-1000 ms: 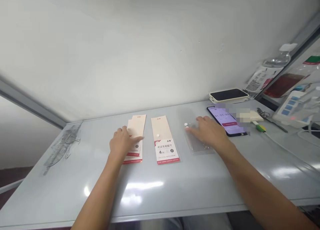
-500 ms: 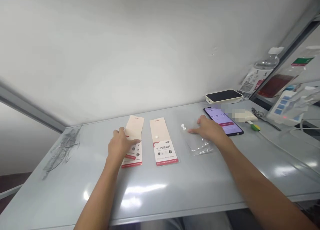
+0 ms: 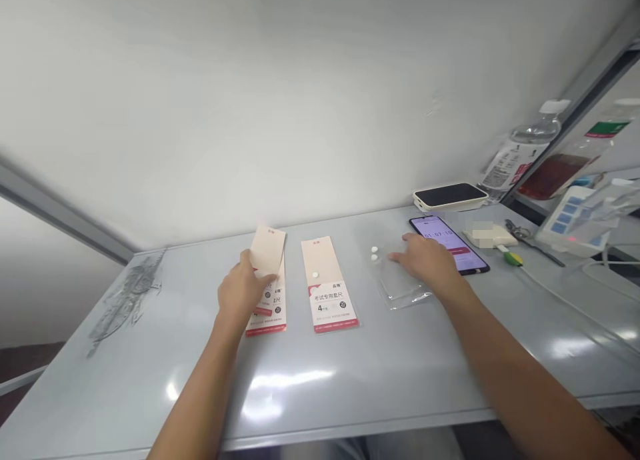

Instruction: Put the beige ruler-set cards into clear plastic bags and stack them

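My left hand (image 3: pixel 243 293) pinches a cream-and-red card packet (image 3: pixel 267 250) higher off its stack (image 3: pixel 267 317), while my spread right hand (image 3: pixel 425 260) has drawn back onto a clear plastic bag (image 3: pixel 400 283).

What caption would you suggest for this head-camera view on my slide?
Left hand holds a packaged ruler set; right hand rests on a clear plastic bag.

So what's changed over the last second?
The right hand has slid back rightward over the clear plastic sleeve, uncovering both white tablets. The left hand has raised the top card further off its stack. The middle card, with its tablet, and the phone stayed put.
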`<state>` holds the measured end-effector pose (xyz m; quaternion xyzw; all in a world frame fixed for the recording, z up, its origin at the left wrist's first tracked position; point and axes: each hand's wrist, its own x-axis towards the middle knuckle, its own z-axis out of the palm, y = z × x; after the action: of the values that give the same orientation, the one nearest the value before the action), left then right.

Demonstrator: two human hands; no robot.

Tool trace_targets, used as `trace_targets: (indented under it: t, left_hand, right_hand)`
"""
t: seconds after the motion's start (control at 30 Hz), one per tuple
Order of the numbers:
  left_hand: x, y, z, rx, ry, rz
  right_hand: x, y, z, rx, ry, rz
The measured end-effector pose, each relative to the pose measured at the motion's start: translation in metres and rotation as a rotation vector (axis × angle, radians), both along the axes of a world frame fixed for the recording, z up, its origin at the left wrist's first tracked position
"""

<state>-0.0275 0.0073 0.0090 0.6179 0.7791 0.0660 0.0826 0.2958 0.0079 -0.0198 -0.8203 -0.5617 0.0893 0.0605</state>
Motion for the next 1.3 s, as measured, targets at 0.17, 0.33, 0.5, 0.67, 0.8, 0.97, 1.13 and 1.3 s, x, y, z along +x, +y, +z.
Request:
trace_targets:
  t: [0.17,0.33,0.5,0.67,0.8,0.97,1.13,1.3]
  left_hand:
    - [0.000,-0.001,0.000,0.032,-0.086,0.011]
    - [0.002,0.000,0.008,0.127,-0.106,0.087]
    - [0.011,-0.004,0.010,0.291,-0.607,0.010]
    - [0.038,-0.022,0.009,0.228,-1.127,-0.243]
    - [0.060,-0.040,0.007,0.168,-1.131,-0.344]
    - [0.066,-0.043,-0.001,0.229,-1.013,-0.263]
    - [0.061,-0.033,-0.005,0.179,-1.172,-0.292]
    - [0.060,-0.032,-0.006,0.156,-1.334,-0.328]
  right_hand:
    - [0.003,0.000,0.003,0.053,0.046,-0.014]
    - [-0.006,-0.007,0.021,0.253,0.466,0.085]
    - [-0.037,-0.023,0.030,0.630,0.666,0.256]
    - [-0.066,-0.040,0.025,0.822,0.465,0.469]
    - [-0.078,-0.048,0.021,0.817,0.386,0.572]
    - [-0.083,-0.053,0.025,0.788,0.719,0.669]
    - [-0.084,-0.055,0.028,0.568,1.197,0.620]
    - [-0.084,-0.050,0.024,0.345,1.696,0.501]
